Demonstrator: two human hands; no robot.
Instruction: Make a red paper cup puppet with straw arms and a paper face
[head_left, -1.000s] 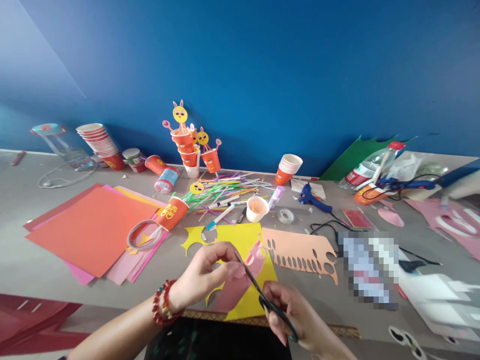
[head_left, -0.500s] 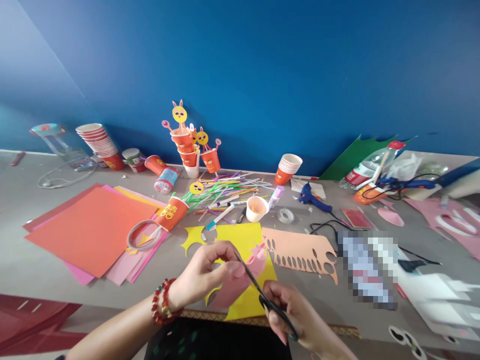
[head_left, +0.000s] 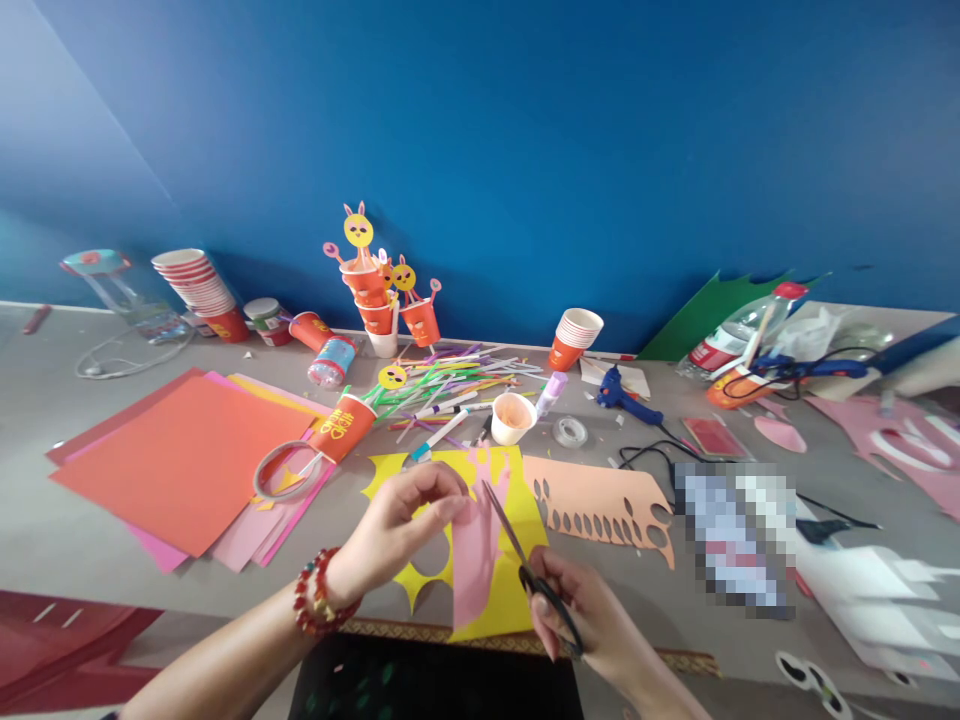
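Observation:
My left hand (head_left: 409, 525), with red bead bracelets at the wrist, pinches the edge of a cut pink paper (head_left: 472, 570) between thumb and fingers. Its fingertips partly hide the paper there. In my right hand (head_left: 566, 600) are black-handled scissors (head_left: 512, 535), their blades nearly together and pointing up and left over the pink paper. Beneath lies a yellow sheet (head_left: 517, 585) with round cut-outs along its left side. A peach sheet (head_left: 600, 490) with rows of oval holes rests to the right.
Coloured sheets (head_left: 187, 460) lie at left, beside a tape roll (head_left: 259, 480) and a tipped red cup (head_left: 341, 430). Behind are sticks (head_left: 450, 385), a white tub (head_left: 514, 430) and decorated cups (head_left: 375, 315). A blue glue gun (head_left: 630, 400) trails its cord at right.
The pink paper has swung more upright, its cut strips now pointing away from me. My left hand has shifted slightly left, and the scissors have drawn a little apart from its fingers.

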